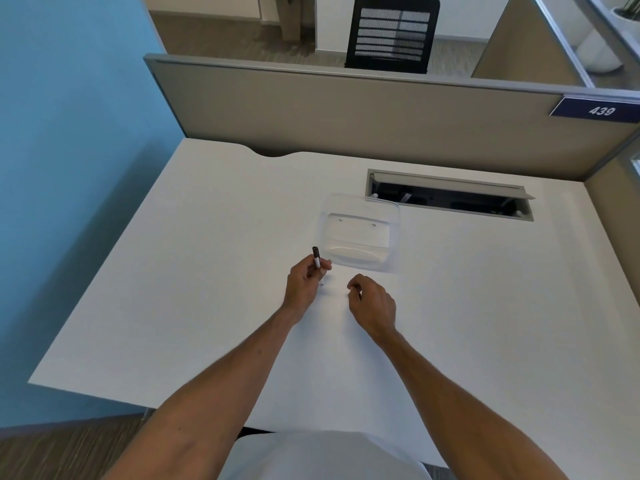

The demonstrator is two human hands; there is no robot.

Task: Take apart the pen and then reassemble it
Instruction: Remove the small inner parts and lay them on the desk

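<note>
Forearms reach forward from the bottom of the head view, both bare, converging toward the middle of the white surface (207,271). The left hand (303,284) is turned with its back toward the camera and its fingers curled; its grip is closed around the pen (316,259), thumb and forefinger pinching the white barrel. The pen stands nearly upright, tilted slightly away, with its dark end sticking out above the fingers and a pale tip showing just below the hand, close to the surface. Whether that lower tip touches the surface cannot be told.

The right hand (372,303) sits just beside the left, a small gap apart, knuckles up and wrist bent slightly inward. Its fingers are curled under toward the palm in a loose, nearly closed grip; a small dark sliver shows at the fingertips, but what it is, or whether anything is held, cannot be told.

Just beyond both hands lies a clear plastic container (360,233), flat on the surface, with two tiny specks inside it. Farther back to the right, an open cable slot (450,199) is cut into the surface, in front of the grey partition (346,109), which carries a blue plate reading 439 (601,110).
</note>
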